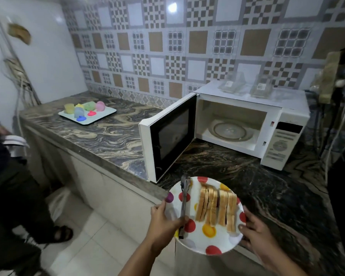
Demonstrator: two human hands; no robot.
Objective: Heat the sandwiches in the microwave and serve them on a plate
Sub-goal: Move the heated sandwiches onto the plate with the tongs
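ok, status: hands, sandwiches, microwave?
Both hands on polka-dot plate: left hand pins tongs at rim, right hand grips opposite edge. Sandwiches on plate. Microwave door open, turntable bare.

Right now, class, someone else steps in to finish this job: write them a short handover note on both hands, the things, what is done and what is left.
Left hand: grips the plate by its left rim and pins the tongs on it.
Right hand: grips the right rim.
Sandwiches: stood on edge in a row on the plate, held over the counter edge.
Microwave: door wide open, turntable bare.
Done: sandwiches plated, door opened.
Left: whether they are heated cannot be told; if not, put them in, shut the door, heat, then serve.
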